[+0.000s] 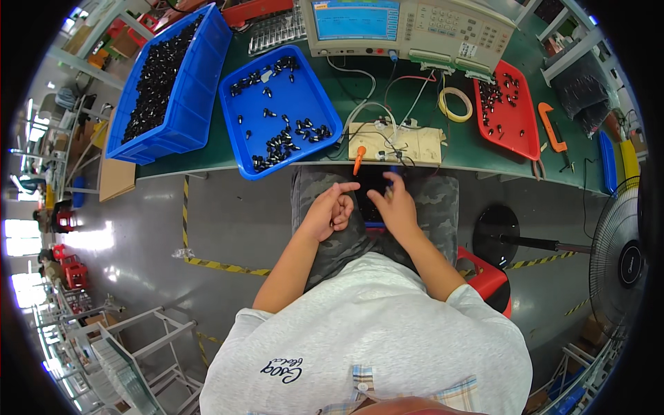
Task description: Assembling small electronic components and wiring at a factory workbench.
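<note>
My left hand [330,213] is over my lap, its index finger stretched to the right and its other fingers curled into the palm; whatever they hold is hidden. Facing it, my right hand [396,206] has thumb and fingers apart, with nothing visible between them. Both hands are just in front of the bench edge, below a cream board [422,146] carrying wires and small clips. An orange-handled tool [359,158] sticks out over the board's front edge. A dark bin with a blue rim [374,224] shows partly between my knees.
Left on the green bench are a blue tray [270,138] and a deep blue crate [187,124], both with small black parts. A bench meter [449,34] stands behind the board. To the right lie a tape roll [455,104] and a red tray [512,128]. A fan [626,259] stands right.
</note>
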Motion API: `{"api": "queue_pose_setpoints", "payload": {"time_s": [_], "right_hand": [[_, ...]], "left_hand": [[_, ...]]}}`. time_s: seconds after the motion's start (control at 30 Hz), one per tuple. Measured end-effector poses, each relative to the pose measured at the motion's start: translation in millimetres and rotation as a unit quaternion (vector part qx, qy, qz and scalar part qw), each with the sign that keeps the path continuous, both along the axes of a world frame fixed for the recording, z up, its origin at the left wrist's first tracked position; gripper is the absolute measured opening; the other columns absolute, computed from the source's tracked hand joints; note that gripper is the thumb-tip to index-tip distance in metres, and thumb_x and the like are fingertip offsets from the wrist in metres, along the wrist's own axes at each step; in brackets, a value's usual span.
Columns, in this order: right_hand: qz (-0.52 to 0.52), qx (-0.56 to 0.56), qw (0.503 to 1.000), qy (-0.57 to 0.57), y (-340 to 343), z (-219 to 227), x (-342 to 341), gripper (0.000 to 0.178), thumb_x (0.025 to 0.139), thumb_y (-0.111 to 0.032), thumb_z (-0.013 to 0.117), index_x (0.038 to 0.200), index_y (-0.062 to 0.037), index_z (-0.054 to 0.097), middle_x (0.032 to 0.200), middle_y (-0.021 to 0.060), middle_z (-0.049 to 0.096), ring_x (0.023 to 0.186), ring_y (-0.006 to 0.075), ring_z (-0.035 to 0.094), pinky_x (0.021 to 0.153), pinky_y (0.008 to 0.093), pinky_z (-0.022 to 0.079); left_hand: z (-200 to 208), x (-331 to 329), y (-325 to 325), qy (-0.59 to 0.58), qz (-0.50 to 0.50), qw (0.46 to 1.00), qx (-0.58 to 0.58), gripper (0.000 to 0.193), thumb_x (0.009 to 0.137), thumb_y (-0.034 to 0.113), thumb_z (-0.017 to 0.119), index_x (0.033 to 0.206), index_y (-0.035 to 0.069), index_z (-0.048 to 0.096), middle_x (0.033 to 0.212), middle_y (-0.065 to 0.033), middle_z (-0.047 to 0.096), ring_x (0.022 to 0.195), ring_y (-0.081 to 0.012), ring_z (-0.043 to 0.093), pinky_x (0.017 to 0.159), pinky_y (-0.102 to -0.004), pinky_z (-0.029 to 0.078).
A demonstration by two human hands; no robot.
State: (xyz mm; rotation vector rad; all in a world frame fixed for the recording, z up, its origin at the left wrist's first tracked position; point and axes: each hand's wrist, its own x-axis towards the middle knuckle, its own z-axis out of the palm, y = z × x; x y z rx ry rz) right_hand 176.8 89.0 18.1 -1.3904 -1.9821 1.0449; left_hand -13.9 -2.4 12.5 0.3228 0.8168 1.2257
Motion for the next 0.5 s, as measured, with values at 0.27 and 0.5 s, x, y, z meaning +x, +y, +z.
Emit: {"api": "queue_pose_setpoints", "payload": {"time_s": [0.27,0.5], "right_hand": [[0.305,0.152,0.939,-0.030,-39.5,21.1,-31.7,0.029,0.090,-0.026,0.070,0.117,-0.0171,0.067,0.084,0.0054,0.068,0.071,0.0259,0.069,0.060,0.0393,0.054],[0.291,0.239,0.924,-0.060,-37.4,14.0,-31.6,0.018,0.089,-0.026,0.070,0.103,-0.0142,0.066,0.075,0.0061,0.063,0.065,0.0256,0.067,0.055,0.0393,0.053]], "left_hand": [[-13.3,4.6,9.7,-0.090,0.110,0.989,0.033,0.086,0.100,0.074,0.028,0.133,-0.001,0.053,0.087,-0.0089,0.056,0.070,-0.0188,0.056,0.069,-0.0302,0.048],[-10.1,5.7,6.2,-0.108,0.099,0.989,0.024,0.082,0.104,0.070,0.023,0.132,-0.001,0.054,0.088,-0.0077,0.059,0.082,-0.0173,0.057,0.079,-0.0299,0.048]]}}
